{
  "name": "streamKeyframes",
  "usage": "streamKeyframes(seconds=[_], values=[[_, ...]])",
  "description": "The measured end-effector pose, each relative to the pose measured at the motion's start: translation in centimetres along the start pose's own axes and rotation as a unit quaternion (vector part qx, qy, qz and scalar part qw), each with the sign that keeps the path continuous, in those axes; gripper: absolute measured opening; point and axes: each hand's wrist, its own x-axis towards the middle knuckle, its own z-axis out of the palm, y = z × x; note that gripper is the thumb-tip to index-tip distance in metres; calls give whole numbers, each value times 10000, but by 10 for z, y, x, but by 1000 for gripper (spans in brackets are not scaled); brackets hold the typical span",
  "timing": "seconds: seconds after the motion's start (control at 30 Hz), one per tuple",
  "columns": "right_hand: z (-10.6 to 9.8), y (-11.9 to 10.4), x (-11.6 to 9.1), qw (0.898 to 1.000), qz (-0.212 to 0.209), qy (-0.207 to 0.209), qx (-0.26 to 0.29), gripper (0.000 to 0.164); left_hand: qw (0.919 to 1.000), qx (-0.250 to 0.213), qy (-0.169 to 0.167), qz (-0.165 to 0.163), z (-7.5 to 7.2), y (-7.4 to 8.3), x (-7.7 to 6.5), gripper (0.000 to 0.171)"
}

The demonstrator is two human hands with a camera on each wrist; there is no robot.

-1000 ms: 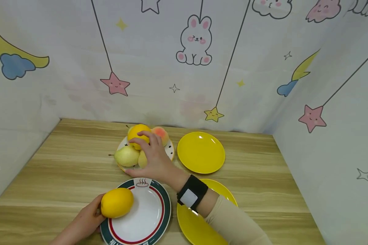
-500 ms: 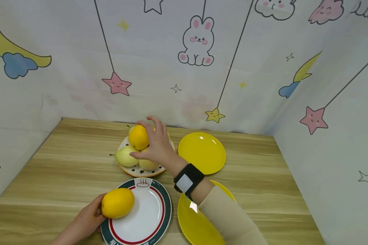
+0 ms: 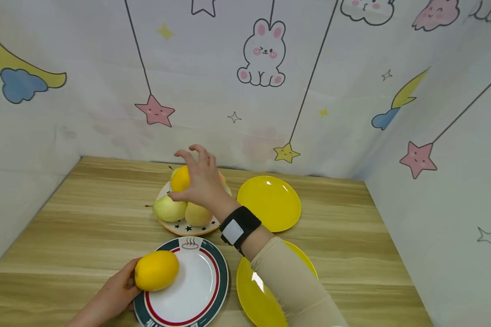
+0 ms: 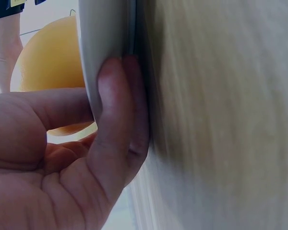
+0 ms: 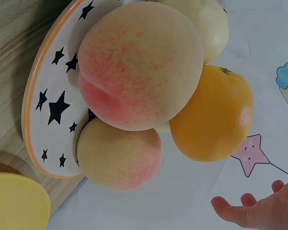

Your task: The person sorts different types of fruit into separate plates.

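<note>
yellow lemon (image 3: 156,270) on striped plate's (image 3: 196,290) left rim; orange (image 3: 180,178) atop fruit pile.

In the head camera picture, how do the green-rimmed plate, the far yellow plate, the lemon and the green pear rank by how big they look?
1. Green-rimmed plate, though it sits nearest the camera.
2. Far yellow plate, farther away, so the two plates may really be alike.
3. Lemon, held by the left hand.
4. Green pear; it sits farther off, so the true order of these two is unsure.

Four plates sit on the surface, two plain yellow (image 3: 268,202) (image 3: 266,290), one star-patterned (image 3: 187,228), one red-and-green-rimmed (image 3: 196,284), along with two oranges (image 3: 156,270) (image 3: 179,179), two peaches (image 5: 141,64) (image 5: 119,154), one pear (image 3: 168,209) and two hands (image 3: 116,286) (image 3: 202,181).
</note>
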Motion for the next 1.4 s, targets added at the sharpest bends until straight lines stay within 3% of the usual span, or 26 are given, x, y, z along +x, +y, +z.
streamKeyframes(seconds=[0.37,0.83,1.07,1.4], values=[[17,-6,16,9975,55,-414,-564,84,9999,-136,75,-56,-4,-3,-1,61],[37,-14,21,9914,162,-571,-1164,81,9999,-50,35,-79,-6,-2,-2,59],[45,-8,20,9900,202,-631,-1243,74,10000,-38,24,28,-5,-2,-1,59],[51,1,22,9898,296,-668,-1226,67,9999,-139,-43,-58,-3,0,0,59]])
